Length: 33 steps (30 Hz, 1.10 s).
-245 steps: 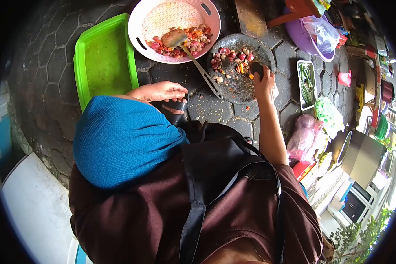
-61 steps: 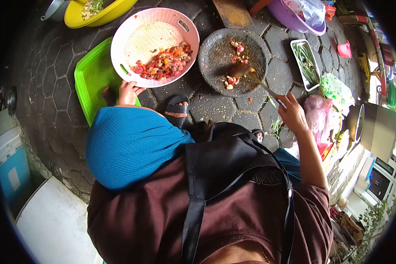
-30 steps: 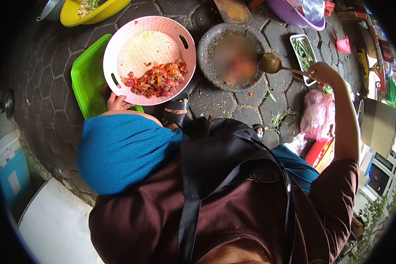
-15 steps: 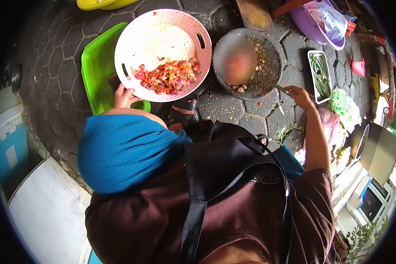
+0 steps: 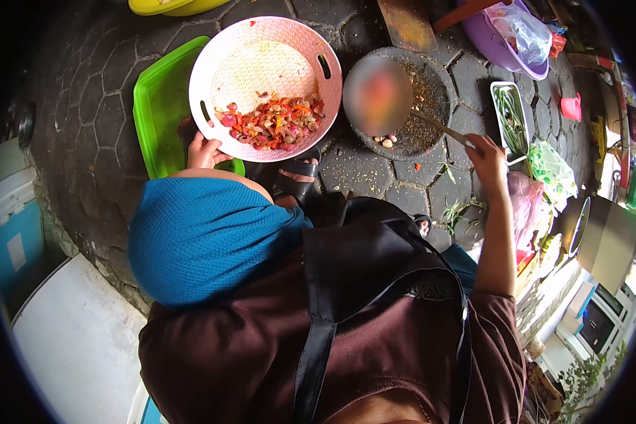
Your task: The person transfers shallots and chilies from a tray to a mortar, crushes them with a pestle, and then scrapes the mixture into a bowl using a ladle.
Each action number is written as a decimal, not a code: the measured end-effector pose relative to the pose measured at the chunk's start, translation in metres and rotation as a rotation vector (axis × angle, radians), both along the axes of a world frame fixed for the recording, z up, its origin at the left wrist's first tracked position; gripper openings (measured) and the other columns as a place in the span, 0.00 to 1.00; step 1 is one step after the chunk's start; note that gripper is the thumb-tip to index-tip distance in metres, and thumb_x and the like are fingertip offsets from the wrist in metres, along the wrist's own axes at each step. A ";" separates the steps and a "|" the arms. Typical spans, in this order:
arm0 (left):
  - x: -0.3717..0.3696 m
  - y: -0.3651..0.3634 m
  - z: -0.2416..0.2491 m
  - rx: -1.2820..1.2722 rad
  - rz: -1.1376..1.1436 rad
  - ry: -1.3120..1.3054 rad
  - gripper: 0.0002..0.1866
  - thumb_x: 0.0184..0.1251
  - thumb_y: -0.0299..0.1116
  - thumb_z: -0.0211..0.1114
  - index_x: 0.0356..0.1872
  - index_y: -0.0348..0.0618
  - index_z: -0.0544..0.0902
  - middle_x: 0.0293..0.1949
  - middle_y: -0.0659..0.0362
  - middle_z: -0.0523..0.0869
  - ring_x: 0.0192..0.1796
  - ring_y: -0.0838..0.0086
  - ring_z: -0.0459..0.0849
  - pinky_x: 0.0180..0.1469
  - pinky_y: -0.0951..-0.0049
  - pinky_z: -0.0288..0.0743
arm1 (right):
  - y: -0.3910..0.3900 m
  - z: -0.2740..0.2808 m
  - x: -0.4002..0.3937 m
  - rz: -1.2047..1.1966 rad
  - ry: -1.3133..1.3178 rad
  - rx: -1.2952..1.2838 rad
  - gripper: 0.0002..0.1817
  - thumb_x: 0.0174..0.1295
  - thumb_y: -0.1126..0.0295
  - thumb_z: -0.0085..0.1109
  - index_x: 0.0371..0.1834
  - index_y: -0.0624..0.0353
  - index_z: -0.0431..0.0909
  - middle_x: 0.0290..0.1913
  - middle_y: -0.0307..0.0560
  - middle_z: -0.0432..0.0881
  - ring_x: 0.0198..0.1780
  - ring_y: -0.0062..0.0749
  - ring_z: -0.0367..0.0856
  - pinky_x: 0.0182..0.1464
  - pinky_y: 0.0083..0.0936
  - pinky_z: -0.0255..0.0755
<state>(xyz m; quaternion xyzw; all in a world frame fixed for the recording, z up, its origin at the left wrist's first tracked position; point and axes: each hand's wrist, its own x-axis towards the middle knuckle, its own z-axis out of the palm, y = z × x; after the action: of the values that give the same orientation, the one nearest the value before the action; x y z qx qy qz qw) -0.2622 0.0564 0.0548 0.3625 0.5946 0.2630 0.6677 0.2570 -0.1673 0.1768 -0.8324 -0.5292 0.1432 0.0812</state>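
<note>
My left hand (image 5: 203, 151) grips the near rim of a pink perforated basket (image 5: 227, 49), tilted toward me, with chopped red chillies and shallots (image 5: 274, 121) heaped at its low side. My right hand (image 5: 489, 157) holds the metal handle of a spoon (image 5: 439, 128) whose bowl reaches into the round stone mortar (image 5: 431, 85). Part of the mortar is blurred; a few shallot pieces (image 5: 384, 140) lie at its near edge. A green plastic tray (image 5: 159, 106) lies under the basket's left side.
A sandalled foot (image 5: 295, 172) rests between basket and mortar. A purple basin with a plastic bag (image 5: 514, 37), a small white tray of green beans (image 5: 510, 120), a pink cup (image 5: 572, 107), plastic bags (image 5: 544, 166) and a yellow bowl (image 5: 168, 6) surround the paved work spot.
My right hand swung the spoon out to the right of the mortar, then brought it back in. The basket stays tilted in my left hand; earlier my right hand ground with a pestle.
</note>
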 end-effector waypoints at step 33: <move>0.007 0.003 0.009 0.042 -0.031 -0.048 0.28 0.62 0.21 0.51 0.66 0.41 0.63 0.47 0.53 0.79 0.42 0.69 0.84 0.37 0.70 0.83 | 0.069 -0.053 0.076 0.093 -0.140 -0.404 0.15 0.58 0.59 0.57 0.48 0.39 0.82 0.44 0.37 0.82 0.50 0.35 0.78 0.58 0.38 0.57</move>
<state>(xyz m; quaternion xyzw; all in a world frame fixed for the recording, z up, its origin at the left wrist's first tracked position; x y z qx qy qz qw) -0.2553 0.0592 0.0639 0.3795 0.5670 0.2736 0.6780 0.3331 -0.0984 0.1239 -0.8144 -0.5320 0.1915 -0.1309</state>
